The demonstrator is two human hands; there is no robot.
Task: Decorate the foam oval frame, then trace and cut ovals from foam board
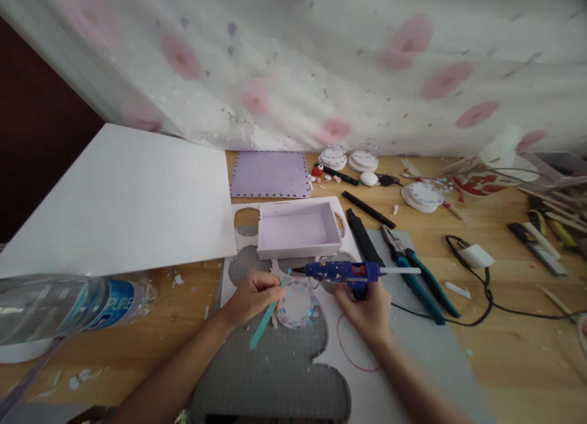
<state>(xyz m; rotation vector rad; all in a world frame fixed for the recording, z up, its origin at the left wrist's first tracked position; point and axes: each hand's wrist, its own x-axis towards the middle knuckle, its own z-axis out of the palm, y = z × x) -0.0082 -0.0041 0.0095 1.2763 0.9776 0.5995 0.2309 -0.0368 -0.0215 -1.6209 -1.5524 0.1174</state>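
Note:
My right hand (367,311) grips a blue hot glue gun (343,271), its nozzle pointing left towards a teal stick. My left hand (252,296) holds that teal craft stick (268,317) at its upper end, beside a round white disc with blue dots (296,302). Both lie over a grey cutting mat (275,375) and a white cut-out sheet (362,381). Just beyond stands an open lilac box (296,228).
A large white board (123,198) lies left, with a plastic water bottle (68,308) in front. A lilac square sheet (270,175), black markers (369,210), teal pliers (419,277), a black cable (481,296), round white lids (422,196) and sticks litter the wooden table.

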